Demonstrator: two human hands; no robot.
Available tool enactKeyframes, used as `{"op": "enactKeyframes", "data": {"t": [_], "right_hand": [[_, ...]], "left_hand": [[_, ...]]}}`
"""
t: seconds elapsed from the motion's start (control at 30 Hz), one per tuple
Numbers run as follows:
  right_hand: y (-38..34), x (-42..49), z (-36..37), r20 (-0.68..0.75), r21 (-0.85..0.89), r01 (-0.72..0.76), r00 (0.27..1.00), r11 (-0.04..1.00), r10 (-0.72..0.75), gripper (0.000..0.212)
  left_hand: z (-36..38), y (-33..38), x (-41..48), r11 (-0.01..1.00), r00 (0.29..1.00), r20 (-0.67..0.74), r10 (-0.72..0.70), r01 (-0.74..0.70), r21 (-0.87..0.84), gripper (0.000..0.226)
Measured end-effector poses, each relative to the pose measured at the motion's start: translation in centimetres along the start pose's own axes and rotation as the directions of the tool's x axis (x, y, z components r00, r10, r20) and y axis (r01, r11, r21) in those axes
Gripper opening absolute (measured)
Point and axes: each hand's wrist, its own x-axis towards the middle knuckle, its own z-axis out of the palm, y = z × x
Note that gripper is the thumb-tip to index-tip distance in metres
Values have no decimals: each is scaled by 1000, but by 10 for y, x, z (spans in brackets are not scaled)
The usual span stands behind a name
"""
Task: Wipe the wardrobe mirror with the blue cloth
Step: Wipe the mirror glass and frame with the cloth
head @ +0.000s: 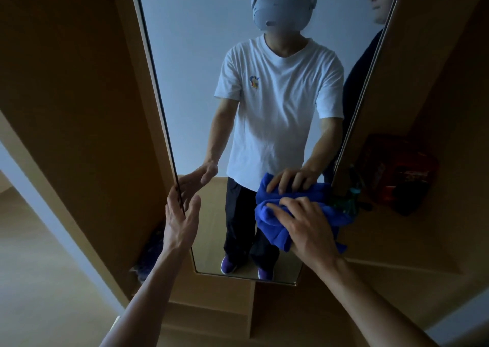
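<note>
Wardrobe mirror (201,82): tall, narrow, upright, set in a wooden door, thin metallic edge trim, glass whole, reflecting clearly. Blue cloth (272,222): bright blue, plush, bunched into thick folds, not spread flat. Held against the glass at the lower right of the mirror, close to its right edge, well above the bottom trim. Gripped by right hand (304,227), fingers lying over the top of the bunch, loose end hanging below the palm. Touching its own reflection just above.
</note>
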Motion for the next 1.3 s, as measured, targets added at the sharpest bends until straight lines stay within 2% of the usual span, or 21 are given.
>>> {"op": "enactKeyframes", "data": {"t": [0.13, 0.27, 0.37, 0.43, 0.6, 0.77, 0.83, 0.93, 1.0, 1.07, 1.13, 1.17, 1.23, 1.3], "right_hand": [[3, 8, -19, -40, 17, -23, 999, 1000, 23, 61], [13, 26, -58, -192, 22, -62, 979, 998, 65, 62], [26, 42, -88, -310, 2, -112, 945, 994, 107, 55], [32, 46, -97, -336, 9, -113, 935, 994, 110, 52], [29, 27, -70, -301, 20, -34, 953, 999, 38, 54], [23, -11, -13, -89, 12, -46, 995, 999, 47, 75], [19, -22, 2, -30, 0, -49, 998, 999, 49, 74], [16, -30, 12, -17, 35, -91, 996, 995, 92, 74], [15, -30, 11, -42, 114, -137, 989, 984, 143, 62], [12, -28, 8, -102, 306, -235, 955, 923, 277, 43], [6, -23, 1, -149, 538, -346, 858, 769, 491, 29], [5, -19, -4, -188, 605, -368, 795, 706, 576, 30], [5, -11, -12, -287, 656, -366, 688, 660, 667, 36], [7, -4, -18, -364, 648, -361, 626, 671, 689, 34]], "left_hand": [[-3, -1, 0, 1000, 1000, 20, 7, -7, -1, 85], [-4, 0, -2, 1000, 999, 31, 8, -8, -16, 87], [-3, 0, -3, 1000, 999, 35, 1, -1, -9, 92], [-2, -1, -4, 1000, 999, 38, -8, 8, -3, 94], [-1, -3, -4, 1000, 999, 33, -16, 16, 4, 97], [-2, -3, -5, 1000, 999, 50, -21, 21, 3, 101], [-4, -3, -5, 1000, 998, 64, -14, 15, -5, 104], [-8, -3, -4, 1000, 995, 95, -2, 5, -31, 105], [-11, -3, -5, 999, 994, 110, 13, -8, -54, 101], [-14, -4, -5, 997, 992, 125, 17, -7, -81, 97], [-16, -5, -4, 997, 992, 125, 20, -10, -79, 91], [-17, -6, -4, 997, 993, 120, 21, -12, -73, 86], [-18, -7, -3, 998, 993, 113, 29, -22, -63, 78], [-19, -8, -2, 998, 993, 112, 47, -42, -49, 76]]}}
